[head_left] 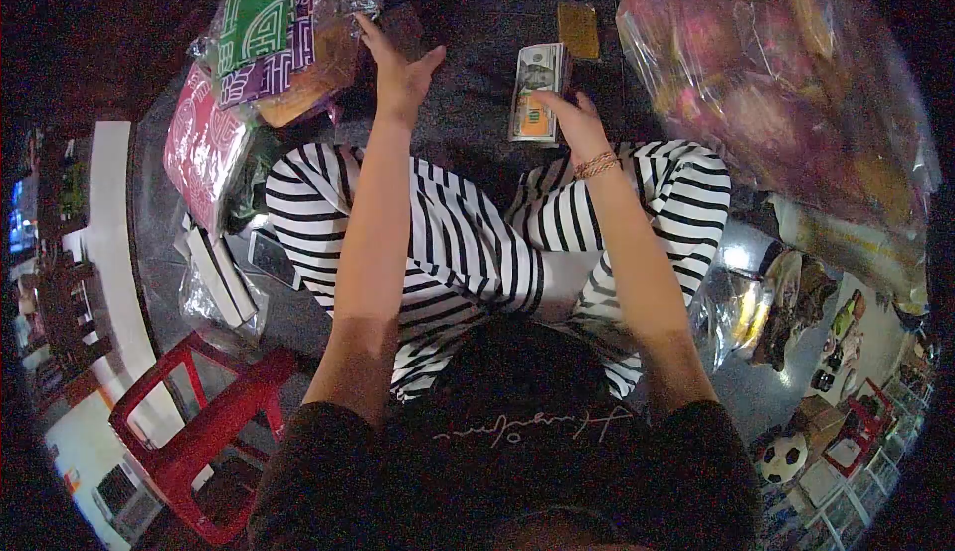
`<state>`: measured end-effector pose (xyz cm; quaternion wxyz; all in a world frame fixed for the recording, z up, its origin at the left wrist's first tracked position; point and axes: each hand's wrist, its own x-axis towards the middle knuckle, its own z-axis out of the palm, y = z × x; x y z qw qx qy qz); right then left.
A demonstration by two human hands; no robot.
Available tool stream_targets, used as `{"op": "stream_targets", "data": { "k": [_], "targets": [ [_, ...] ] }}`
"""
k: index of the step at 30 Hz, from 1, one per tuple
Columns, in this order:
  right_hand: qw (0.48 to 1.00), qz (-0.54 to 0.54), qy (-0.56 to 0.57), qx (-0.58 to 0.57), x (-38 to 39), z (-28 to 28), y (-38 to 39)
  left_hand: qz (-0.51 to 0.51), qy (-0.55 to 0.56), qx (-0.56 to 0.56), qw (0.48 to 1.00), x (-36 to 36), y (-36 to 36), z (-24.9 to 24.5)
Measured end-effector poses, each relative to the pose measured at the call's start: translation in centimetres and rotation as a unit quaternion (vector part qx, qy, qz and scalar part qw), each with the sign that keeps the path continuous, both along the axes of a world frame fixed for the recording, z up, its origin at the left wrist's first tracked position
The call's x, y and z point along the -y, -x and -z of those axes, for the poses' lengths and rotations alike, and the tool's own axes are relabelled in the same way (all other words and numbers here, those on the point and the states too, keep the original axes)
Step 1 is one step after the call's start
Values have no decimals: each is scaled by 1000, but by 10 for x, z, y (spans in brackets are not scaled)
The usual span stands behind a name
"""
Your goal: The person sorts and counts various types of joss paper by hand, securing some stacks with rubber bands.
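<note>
My left hand (401, 79) is raised with its fingers apart, just right of a pile of patterned packets in clear plastic, green (261, 9), purple and orange. No object shows in its grasp. My right hand (577, 121) holds a stack of banknotes (537, 72) upright in view, its thumb on the lower part of the top note. Just above the stack lies a small gold-coloured rectangular packet (578, 31) on the dark surface (466, 103).
A large clear bag of pinkish items (746, 84) fills the upper right. A red packet (207, 143) lies at the left. Lower left stands a red stool (214, 432); a football (783, 459) is at lower right. My striped legs are crossed.
</note>
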<state>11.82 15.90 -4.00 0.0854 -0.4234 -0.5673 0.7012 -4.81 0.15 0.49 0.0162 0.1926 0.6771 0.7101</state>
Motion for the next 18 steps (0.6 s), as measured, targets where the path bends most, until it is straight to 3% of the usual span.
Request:
{"op": "stream_targets", "data": {
  "k": [1, 3, 4, 5, 6, 7, 9, 12, 16, 18],
  "targets": [
    [1000, 0, 0, 0, 3, -9, 0, 0, 0, 0, 1000, 4, 9, 11],
    [999, -7, 32, -2, 6, -25, -3, 67, 149, 40, 986, 9, 25, 20],
    [999, -6, 32, -2, 5, -23, -3, 68, 149, 41, 986, 9, 23, 21],
    [1000, -2, 24, 3, 5, -21, -3, -24, 318, -61, 946, 10, 19, 23],
    [1000, 1, 16, 8, 7, -24, -2, -116, 472, -160, 859, 10, 15, 22],
    [1000, 0, 18, 8, 10, -28, -3, -117, 474, -160, 858, 10, 11, 24],
    [999, -6, 23, 25, 11, -39, -4, -156, 549, -51, 819, 10, 3, 31],
    [998, -66, 6, -6, 5, -37, -3, -179, 546, -96, 813, 8, 1, 47],
    [999, -34, 6, 22, 10, -45, -9, -201, 572, -133, 784, 5, 0, 59],
    [988, -6, -129, 88, 12, -35, -2, -194, 572, -140, 785, 5, 1, 56]
  ]
}}
